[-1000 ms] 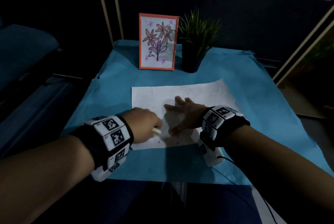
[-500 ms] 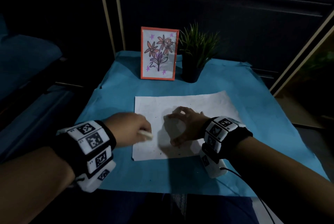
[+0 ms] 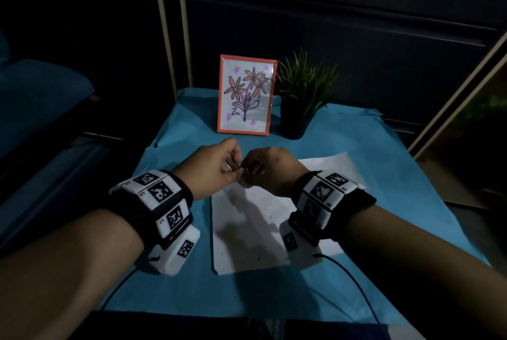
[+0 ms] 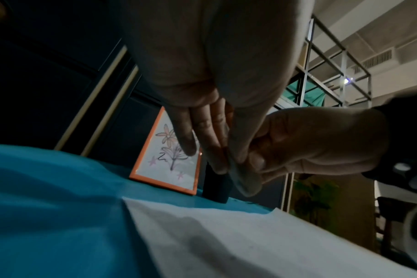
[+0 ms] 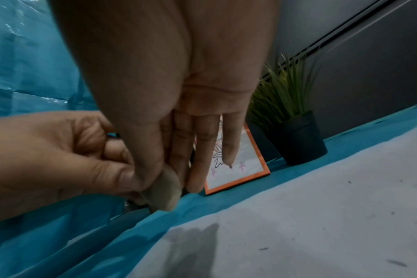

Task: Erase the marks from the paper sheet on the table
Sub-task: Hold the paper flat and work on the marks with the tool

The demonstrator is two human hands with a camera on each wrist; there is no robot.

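Head view: both hands are raised above the far left part of the sheet (image 3: 247, 230), which lies flat on the blue-covered counter (image 3: 384, 175). The left hand (image 3: 211, 172) and right hand (image 3: 270, 169) meet fingertip to fingertip, with a small pale eraser (image 3: 241, 173) pinched between them. Dark specks are seen on the sheet. A framed flower drawing (image 3: 245, 95) and a potted plant (image 3: 304, 98) stand at the far edge.

Left wrist view: the left hand (image 4: 214, 84) is seen with fingers extended, thumb closed against the eraser (image 4: 244, 180); the right hand (image 4: 310, 143) grips it from the opposite side. The sheet (image 4: 250, 244) lies below, clear of both.

Right wrist view: the right hand (image 5: 169, 94) pinches the eraser (image 5: 163, 193) between thumb and forefinger, remaining fingers straight. The left hand (image 5: 55, 154), curled, holds the same eraser. The sheet (image 5: 298, 225) lies beneath and to the right.
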